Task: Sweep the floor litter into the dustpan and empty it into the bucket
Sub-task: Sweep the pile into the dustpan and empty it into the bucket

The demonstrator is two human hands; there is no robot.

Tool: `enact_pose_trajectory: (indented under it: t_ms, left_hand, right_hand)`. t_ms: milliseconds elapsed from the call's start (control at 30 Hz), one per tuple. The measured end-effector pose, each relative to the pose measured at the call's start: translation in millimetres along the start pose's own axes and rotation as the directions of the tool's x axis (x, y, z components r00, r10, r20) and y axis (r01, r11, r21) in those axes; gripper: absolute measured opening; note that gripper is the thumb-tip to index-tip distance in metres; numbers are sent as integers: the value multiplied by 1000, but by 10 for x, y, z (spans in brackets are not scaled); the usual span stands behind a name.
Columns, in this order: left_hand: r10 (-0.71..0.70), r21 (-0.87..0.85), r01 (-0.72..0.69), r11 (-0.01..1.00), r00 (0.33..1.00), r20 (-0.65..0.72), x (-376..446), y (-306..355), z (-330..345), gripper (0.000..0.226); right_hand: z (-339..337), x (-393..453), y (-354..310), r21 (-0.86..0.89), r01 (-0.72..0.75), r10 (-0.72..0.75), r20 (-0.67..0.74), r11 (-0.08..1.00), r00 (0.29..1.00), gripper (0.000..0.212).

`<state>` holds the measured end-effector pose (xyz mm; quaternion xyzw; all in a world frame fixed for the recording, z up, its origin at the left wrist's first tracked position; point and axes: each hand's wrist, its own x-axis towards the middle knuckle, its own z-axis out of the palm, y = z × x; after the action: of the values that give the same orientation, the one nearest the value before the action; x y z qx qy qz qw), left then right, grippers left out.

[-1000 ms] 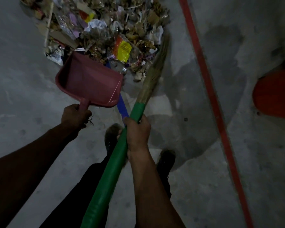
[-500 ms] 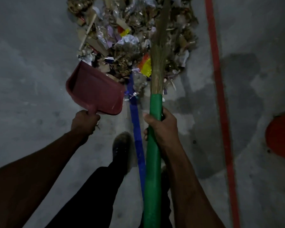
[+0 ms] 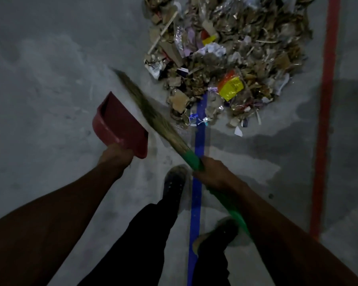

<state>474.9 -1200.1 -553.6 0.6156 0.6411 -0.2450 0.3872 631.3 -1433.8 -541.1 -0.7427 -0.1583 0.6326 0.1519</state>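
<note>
Currently your left hand (image 3: pixel 115 156) grips the dustpan (image 3: pixel 120 125) handle, right hand (image 3: pixel 213 173) fingers wrapped round the broom (image 3: pixel 153 118)'s green shaft; litter (image 3: pixel 227 65) lies ahead on the floor, likely light, loose, scatter-prone: sweep gently.

1. One dustpan (image 3: pixel 120 124).
2. One broom (image 3: pixel 153 118).
3. One litter pile (image 3: pixel 232 58).
4. Two hands: left (image 3: pixel 115 156), right (image 3: pixel 215 174).
5. Two shoes (image 3: pixel 174 182).
6. Two floor lines: blue (image 3: pixel 196 193), red (image 3: pixel 324 120).
</note>
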Motion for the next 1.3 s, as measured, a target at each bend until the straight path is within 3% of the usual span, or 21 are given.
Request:
enact_pose_trajectory:
  t_ms: [67, 267, 400, 667, 900, 1067, 1300]
  left_hand:
    - [15, -7, -15, 1000, 999, 29, 6, -20, -2, 33]
    - [-34, -174, 45, 984, 997, 68, -27, 17, 103, 11]
    - [-43, -249, 65, 966, 995, 90, -148, 69, 184, 17]
    - [-113, -372, 150, 916, 986, 121, -546, 182, 540, 23]
    - [-210, -452, 210, 867, 976, 52, -959, 417, 1215, 29]
    - [-285, -498, 278, 822, 956, 63, -1301, 554, 1653, 24]
    - [-327, -552, 350, 757, 934, 144, -1267, 519, 2173, 20]
  right_hand:
    - [-21, 35, 226, -34, -73, 74, 24, 997, 997, 23]
    - [-604, 67, 742, -17, -215, 210, -144, 977, 967, 17]
    - [-964, -65, 803, -45, -128, 113, -249, 991, 962, 16]
    - [-1320, -600, 1111, -21, 119, -120, -271, 993, 955, 8]
    - [-1851, -707, 1564, -15, 176, -177, -150, 984, 973, 33]
    - [-2217, -747, 1748, -124, 224, -240, -131, 967, 962, 46]
    - [-2430, -400, 1999, -282, 123, -191, -230, 952, 954, 32]
